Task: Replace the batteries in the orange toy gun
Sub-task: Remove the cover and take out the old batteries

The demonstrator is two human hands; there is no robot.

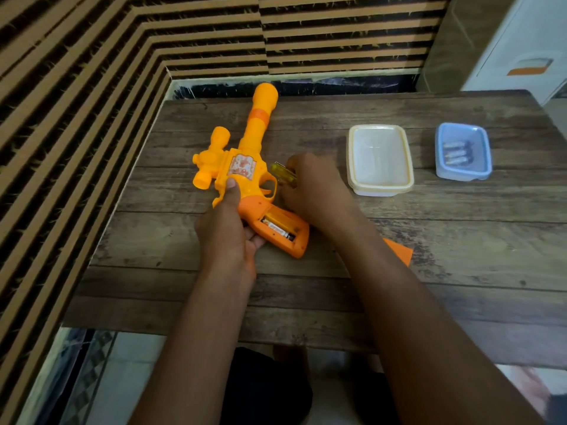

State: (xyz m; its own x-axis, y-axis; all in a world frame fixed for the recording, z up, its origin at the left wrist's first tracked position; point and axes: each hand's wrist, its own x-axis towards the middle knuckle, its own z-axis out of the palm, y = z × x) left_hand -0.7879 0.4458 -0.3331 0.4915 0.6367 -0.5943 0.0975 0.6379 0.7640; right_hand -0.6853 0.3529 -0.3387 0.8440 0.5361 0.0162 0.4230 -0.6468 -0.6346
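The orange toy gun [245, 154] lies on the wooden table [460, 246], barrel pointing away from me. Its grip compartment is uncovered and a battery [276, 229] shows inside. My left hand [228, 228] holds the gun at the grip, thumb on the body. My right hand [313, 185] sits just right of the trigger, closed around a screwdriver with a yellow see-through handle [283, 173]. An orange battery cover [399, 251] lies on the table, partly hidden behind my right forearm. A blue tub [483, 167] at the right holds several batteries [457, 153].
A white see-through tub [354, 167] stands between my right hand and the blue tub. A striped wall runs along the table's left and far sides. The table's near edge lies just under my forearms.
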